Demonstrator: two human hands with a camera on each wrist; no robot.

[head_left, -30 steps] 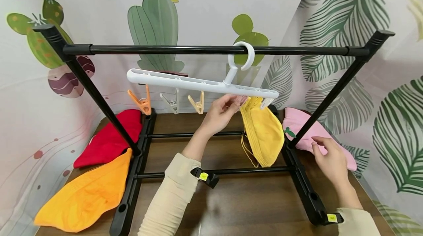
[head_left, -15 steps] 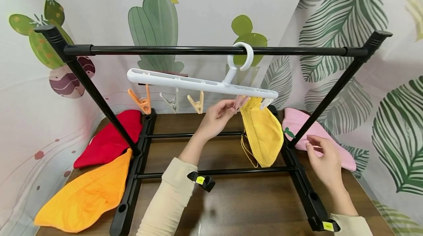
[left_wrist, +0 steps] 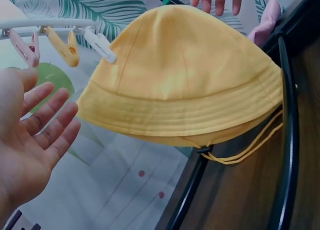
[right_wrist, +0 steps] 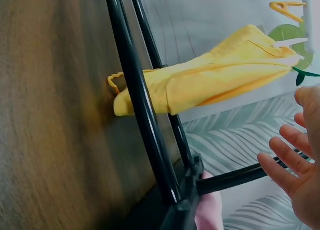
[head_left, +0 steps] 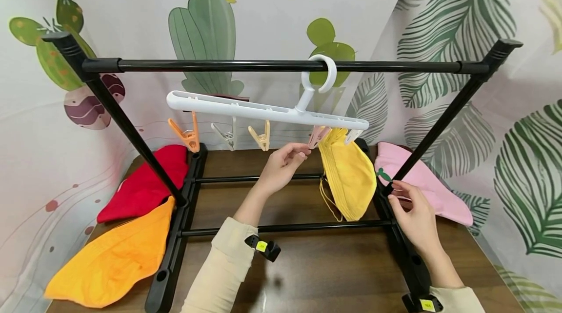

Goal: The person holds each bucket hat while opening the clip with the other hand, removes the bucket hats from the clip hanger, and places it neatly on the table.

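A yellow bucket hat (head_left: 349, 181) with a cord hangs from a white clip (left_wrist: 100, 45) near the right end of a white hanger (head_left: 254, 108). The hanger tilts down to the right. Just left of the hat, a pink clip (head_left: 318, 136) hangs, with the fingertips of my left hand (head_left: 283, 166) right at its lower end. In the left wrist view those fingers are spread and relaxed. My right hand (head_left: 414, 213) is held by the rack's right upright, in front of a pink hat (head_left: 421, 181), its fingers loosely bent around nothing.
The hanger hooks over the top bar (head_left: 210, 66) of a black rack. Orange (head_left: 189, 137), grey and yellow clips hang along its left part. A red hat (head_left: 149, 181) and an orange hat (head_left: 114, 254) lie left of the rack on the wooden table (head_left: 325, 269).
My left hand has drawn slightly down and left from the pink clip, which shows more fully. My right hand has moved left, from over the pink hat toward the rack's upright.
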